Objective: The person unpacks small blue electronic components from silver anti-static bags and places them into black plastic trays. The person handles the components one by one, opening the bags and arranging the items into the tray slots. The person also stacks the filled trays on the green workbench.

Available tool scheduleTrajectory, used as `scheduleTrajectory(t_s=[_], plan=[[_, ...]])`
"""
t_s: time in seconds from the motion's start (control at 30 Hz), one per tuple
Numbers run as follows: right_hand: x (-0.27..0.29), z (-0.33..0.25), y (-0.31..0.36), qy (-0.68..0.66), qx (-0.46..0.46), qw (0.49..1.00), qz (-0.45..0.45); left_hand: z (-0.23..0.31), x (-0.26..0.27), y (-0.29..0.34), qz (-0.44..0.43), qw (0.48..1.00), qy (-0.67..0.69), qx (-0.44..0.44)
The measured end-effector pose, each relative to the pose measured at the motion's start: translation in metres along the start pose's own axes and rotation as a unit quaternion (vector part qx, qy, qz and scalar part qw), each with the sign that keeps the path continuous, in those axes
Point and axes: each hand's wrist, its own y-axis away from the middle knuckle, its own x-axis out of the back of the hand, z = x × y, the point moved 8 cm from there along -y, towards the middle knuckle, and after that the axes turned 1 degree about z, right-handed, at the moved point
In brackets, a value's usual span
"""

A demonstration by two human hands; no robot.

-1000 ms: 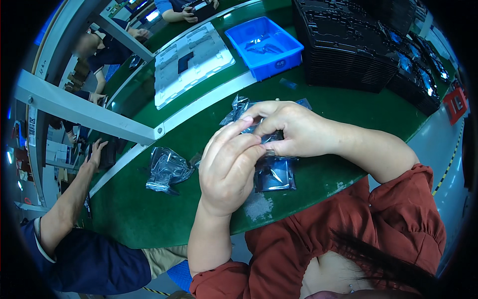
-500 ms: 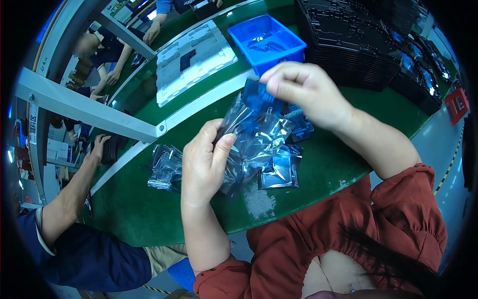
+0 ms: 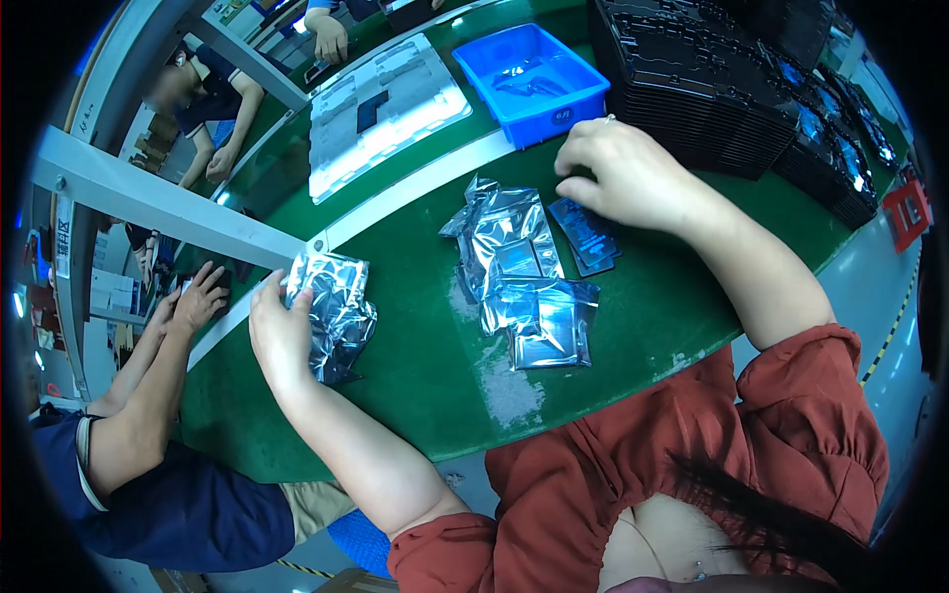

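At the left of the green table, my left hand (image 3: 282, 331) has its thumb and fingers closed on the edge of crumpled silvery plastic bags (image 3: 338, 308). My right hand (image 3: 628, 173) hovers over a few flat dark blue cards (image 3: 585, 237) lying on the table. Its fingers are curled, thumb and forefinger apart, and nothing shows between them. Between my hands lie several shiny antistatic bags with flat square things inside; the nearest bag (image 3: 554, 331) overlaps those behind it (image 3: 504, 237).
Farther back stand a blue plastic bin (image 3: 534, 84) with clear film in it and tall stacks of black trays (image 3: 692, 89). A white moulded tray (image 3: 386, 119) lies beyond a pale rail (image 3: 425, 188). Co-workers' hands (image 3: 193, 301) are at the left; a metal post rises there.
My left hand has moved left with the crumpled bag, onto the bags there. My right hand has let go of the dark blue card, which it held beside the bag, and come slightly nearer me.
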Motion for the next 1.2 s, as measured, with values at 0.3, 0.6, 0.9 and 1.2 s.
scheduleTrajectory(t_s=[0.3,0.6,0.9,1.2], plan=[[-0.038,-0.091,0.032,-0.018,0.115,0.976,-0.185,0.126,0.021,0.045,0.028,0.935,0.29,-0.204],[-0.005,-0.024,0.005,-0.514,-0.181,0.838,0.0,0.151,-0.009,0.065,-0.178,0.857,0.455,-0.166],[0.006,-0.03,0.012,-0.685,-0.126,0.694,0.181,0.169,-0.045,0.078,-0.273,0.669,0.691,-0.026],[-0.022,-0.086,0.026,-0.613,-0.006,0.79,0.001,0.146,-0.044,0.066,-0.152,0.477,0.862,0.084]])
